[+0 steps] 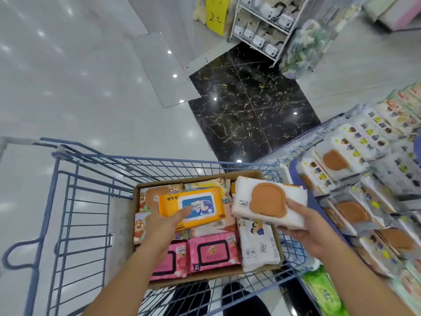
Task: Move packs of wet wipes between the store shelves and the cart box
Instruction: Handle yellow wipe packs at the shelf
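Head view looks down over both my forearms into the blue wire cart [68, 201], where the cardboard box [205, 175] sits under my hands. My left hand [163, 226] is closed around the near edge of an orange pack [191, 207], thumb on top beside its blue flip lid, fingers hidden beneath; the pack lies flat on the bear-print packs below it, and I cannot tell whether it is being lifted or set down. My right hand [305, 226] is clamped on a white pack with a brown lid [270, 202], thumb across the lid's edge, palm underneath, holding it lid-up and just clear of the box's right corner. Gripping at the short edges keeps each soft pack flat and its label readable, which I judge is why the hands sit where they do

Just beyond my right hand the store shelves [355, 176] carry rows of matching white packs with brown lids, so I judge this one belongs to that row. Below my left wrist lie two pink packs [214, 253]; below my right hand a white pack [258, 244] lies lengthwise against the box wall. The box is full enough that packs rest in layers
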Demonstrator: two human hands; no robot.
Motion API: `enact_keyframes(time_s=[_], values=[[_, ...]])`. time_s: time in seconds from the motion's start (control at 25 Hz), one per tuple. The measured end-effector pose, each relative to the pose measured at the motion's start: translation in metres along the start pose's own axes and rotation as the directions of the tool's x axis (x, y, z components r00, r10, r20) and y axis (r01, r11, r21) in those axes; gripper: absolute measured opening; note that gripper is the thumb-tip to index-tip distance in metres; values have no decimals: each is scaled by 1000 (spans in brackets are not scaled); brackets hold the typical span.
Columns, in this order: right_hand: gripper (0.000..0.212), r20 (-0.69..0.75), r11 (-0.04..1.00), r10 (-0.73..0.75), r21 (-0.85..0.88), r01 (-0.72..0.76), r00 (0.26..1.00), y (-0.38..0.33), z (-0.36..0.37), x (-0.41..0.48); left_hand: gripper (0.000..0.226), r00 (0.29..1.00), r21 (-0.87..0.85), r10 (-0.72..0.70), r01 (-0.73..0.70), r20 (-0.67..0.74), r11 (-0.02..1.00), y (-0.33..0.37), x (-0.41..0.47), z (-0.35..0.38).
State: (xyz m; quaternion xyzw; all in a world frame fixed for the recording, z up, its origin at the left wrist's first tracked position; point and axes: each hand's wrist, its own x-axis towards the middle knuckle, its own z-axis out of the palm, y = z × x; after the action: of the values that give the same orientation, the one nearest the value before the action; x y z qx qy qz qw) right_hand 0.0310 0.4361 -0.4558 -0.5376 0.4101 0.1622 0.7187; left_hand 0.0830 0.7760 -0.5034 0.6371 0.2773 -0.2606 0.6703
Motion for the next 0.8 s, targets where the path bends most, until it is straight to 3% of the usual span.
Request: enact_keyframes(time_s=[0.12,0.2,0.28,0.36,0.44,0.52,0.56,0.64,0.68,0.8], values=[[50,-19,993,92,-71,-94,996,19,-10,7,54,999,100,27,-24,-25,995,-14,-4,1],[59,22,956,116,-275,-106,993,7,-18,15,46,999,100,31,-28,-24,995,-23,-8,-1],[58,136,856,173,-510,-81,976,-18,-18,28,57,1000,90,9,-8,-11,996,-28,-12,-3],[49,194,669,289,-741,-53,938,-44,-2,49,62,1000,94,19,-19,-2,995,-32,-14,-6],[46,163,382,354,-924,17,921,-55,20,70,60,1000,89,20,-19,-10,996,-35,-16,-9],[46,159,184,194,-975,123,968,-47,38,91,59,1000,91,31,-30,-3,995,-36,-20,-10],[46,166,188,36,-970,156,985,-29,36,98,61,999,85,35,-34,-11,996,-38,-20,-11],[47,108,487,-259,-844,227,960,12,29,86,69,999,55,36,-33,-39,998,-43,-20,-9],[46,58,613,-324,-748,256,944,31,26,72,73,999,52,30,-28,-44,998,-45,-20,-7],[51,-87,783,-207,-612,112,974,84,13,33,78,999,64,16,-13,-44,998,-53,-17,-1]])
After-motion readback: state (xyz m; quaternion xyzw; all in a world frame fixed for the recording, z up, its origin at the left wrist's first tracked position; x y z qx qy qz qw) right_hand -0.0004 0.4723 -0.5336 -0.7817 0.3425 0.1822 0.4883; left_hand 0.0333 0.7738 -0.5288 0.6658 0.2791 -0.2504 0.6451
